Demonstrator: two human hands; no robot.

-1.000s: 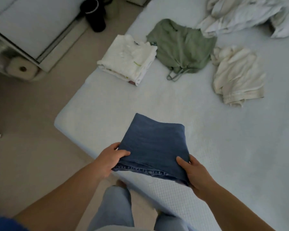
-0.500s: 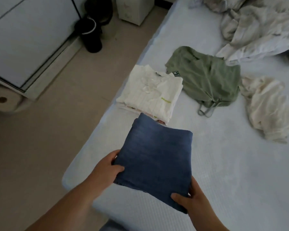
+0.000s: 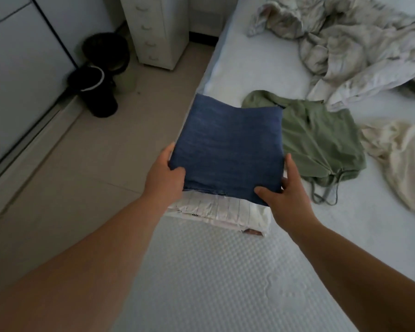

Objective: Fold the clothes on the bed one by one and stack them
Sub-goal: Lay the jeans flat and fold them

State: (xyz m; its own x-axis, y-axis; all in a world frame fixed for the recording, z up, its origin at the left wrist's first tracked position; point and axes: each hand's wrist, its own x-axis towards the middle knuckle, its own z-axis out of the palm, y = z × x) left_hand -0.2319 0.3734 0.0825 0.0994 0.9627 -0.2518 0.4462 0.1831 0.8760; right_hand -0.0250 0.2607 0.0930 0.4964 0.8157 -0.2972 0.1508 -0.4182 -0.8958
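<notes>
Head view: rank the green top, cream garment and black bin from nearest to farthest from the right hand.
From the right hand:
1. Green top, just right of it on the bed.
2. Cream garment, farther right.
3. Black bin, far left, on the floor.

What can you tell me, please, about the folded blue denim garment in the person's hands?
The folded denim garment is mid-blue, woven, squared into a flat, thick packet with layered edges and a stitched hem showing nearest the camera. It sits over the folded white stack near the bed's edge. The left hand and right hand grip its near corners, thumbs on top.
</notes>
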